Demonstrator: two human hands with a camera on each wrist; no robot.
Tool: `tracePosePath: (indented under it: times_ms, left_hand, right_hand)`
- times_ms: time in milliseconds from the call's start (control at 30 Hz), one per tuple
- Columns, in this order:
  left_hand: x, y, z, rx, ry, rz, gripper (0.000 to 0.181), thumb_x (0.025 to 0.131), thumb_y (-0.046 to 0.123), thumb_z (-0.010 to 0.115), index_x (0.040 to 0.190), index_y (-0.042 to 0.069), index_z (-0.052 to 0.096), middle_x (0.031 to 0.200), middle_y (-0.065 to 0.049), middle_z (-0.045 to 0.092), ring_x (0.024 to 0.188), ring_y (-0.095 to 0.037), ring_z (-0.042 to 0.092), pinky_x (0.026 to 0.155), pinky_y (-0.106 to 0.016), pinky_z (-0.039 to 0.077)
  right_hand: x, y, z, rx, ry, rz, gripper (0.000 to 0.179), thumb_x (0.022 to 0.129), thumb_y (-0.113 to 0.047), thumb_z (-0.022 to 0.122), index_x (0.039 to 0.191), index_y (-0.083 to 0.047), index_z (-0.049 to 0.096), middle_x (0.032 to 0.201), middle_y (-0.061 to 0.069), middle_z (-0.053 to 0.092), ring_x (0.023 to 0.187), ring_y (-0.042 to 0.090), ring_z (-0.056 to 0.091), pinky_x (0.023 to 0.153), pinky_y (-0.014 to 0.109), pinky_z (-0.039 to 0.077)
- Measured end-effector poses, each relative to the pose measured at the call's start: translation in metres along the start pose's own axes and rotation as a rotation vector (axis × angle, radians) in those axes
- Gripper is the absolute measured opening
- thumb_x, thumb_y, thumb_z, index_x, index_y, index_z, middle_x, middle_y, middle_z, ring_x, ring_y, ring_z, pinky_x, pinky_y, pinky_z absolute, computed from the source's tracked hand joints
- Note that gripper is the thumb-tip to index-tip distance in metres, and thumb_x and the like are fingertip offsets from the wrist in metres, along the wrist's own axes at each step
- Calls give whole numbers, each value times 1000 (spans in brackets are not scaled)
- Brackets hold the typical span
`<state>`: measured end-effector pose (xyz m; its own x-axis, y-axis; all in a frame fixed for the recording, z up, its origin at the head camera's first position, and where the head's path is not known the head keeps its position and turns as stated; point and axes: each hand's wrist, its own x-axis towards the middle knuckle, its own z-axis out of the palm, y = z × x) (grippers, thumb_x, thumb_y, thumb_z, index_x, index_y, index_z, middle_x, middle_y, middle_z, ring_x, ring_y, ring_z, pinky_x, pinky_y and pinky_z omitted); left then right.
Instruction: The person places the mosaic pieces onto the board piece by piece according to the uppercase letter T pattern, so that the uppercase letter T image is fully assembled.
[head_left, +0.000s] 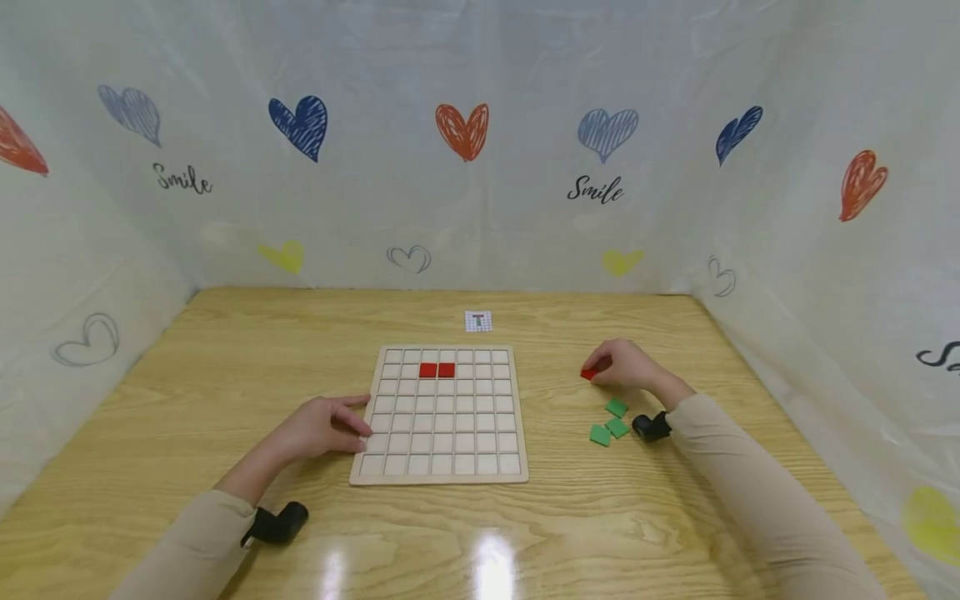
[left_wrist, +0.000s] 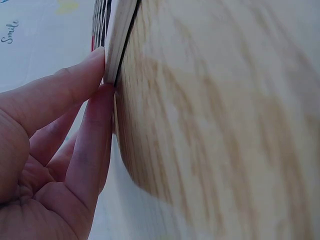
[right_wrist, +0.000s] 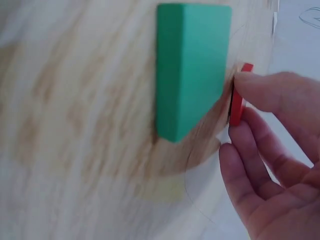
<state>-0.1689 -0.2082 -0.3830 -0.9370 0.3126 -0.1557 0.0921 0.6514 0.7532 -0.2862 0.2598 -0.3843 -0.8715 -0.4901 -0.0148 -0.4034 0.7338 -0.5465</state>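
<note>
In the head view, my left hand rests at the left edge of a pale wooden grid board. Its thumb and fingers touch that rim in the left wrist view, the fingers fairly straight. Two red square tiles sit side by side in the board's second row from the far side. To the right of the board, my right hand pinches another red tile between thumb and fingers, close to the tabletop. Nearer me lie three green square tiles, one looming large in the right wrist view.
Beyond the board lies a small printed card with a grid pattern. The wooden table is bounded at the back and sides by a white sheet with hearts and lettering. A black wrist device sits near the green tiles.
</note>
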Motion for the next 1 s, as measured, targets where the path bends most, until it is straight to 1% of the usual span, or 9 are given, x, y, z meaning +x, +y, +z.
tracePosePath:
  times_ms: [167, 267, 433, 567, 733, 900, 1000]
  left_hand:
    - [-1, 0, 1, -4, -3, 8, 12, 73, 11, 79, 84, 10, 74, 138, -22, 43, 131, -45, 26, 102, -56, 24]
    - [-1, 0, 1, 13, 3, 15, 12, 73, 12, 79, 84, 10, 74, 137, -22, 43, 130, -45, 26, 102, -56, 24]
    - [-1, -2, 0, 21, 5, 21, 12, 73, 13, 79, 84, 11, 75, 137, -22, 43, 130, -45, 27, 102, -57, 25]
    - [-1, -2, 0, 25, 0, 23, 12, 73, 13, 79, 83, 11, 75, 137, -22, 43, 130, -45, 27, 101, -57, 25]
    - [-2, -3, 0, 19, -1, 32, 13, 73, 14, 80, 84, 11, 74, 137, -22, 44, 130, -45, 28, 101, -56, 26]
    - [-1, -3, 1, 12, 0, 36, 13, 73, 14, 80, 84, 10, 74, 136, -22, 45, 130, -45, 28, 101, -56, 26]
    - [0, -3, 1, 16, 0, 26, 13, 72, 14, 80, 84, 11, 74, 136, -21, 45, 130, -44, 28, 101, -55, 26]
  right_hand:
    - [-1, -3, 0, 10, -31, -33, 17, 77, 0, 72, 94, 0, 72, 93, 9, 65, 81, 21, 61, 72, 35, 51]
    - [0, -7, 1, 13, -39, -57, 16, 77, -1, 72, 93, -1, 72, 92, 7, 65, 80, 20, 60, 71, 34, 50]
    - [1, -14, 3, 16, -28, -62, 15, 77, -1, 72, 91, -4, 73, 90, 4, 65, 79, 16, 59, 71, 32, 48]
    - [1, -20, 3, 8, -19, -86, 16, 76, 2, 72, 91, -3, 73, 89, 4, 65, 78, 16, 58, 69, 31, 48]
    - [3, -28, 2, 11, -29, -99, 16, 78, 2, 71, 93, -1, 72, 89, 5, 64, 76, 16, 56, 66, 30, 47]
    - [6, -37, 1, 18, -25, -123, 17, 77, 1, 70, 94, -1, 72, 91, 5, 64, 79, 19, 59, 69, 31, 49]
    - [8, -40, 1, 24, -27, -141, 17, 77, 0, 71, 94, -1, 72, 91, 5, 64, 82, 20, 60, 72, 32, 50]
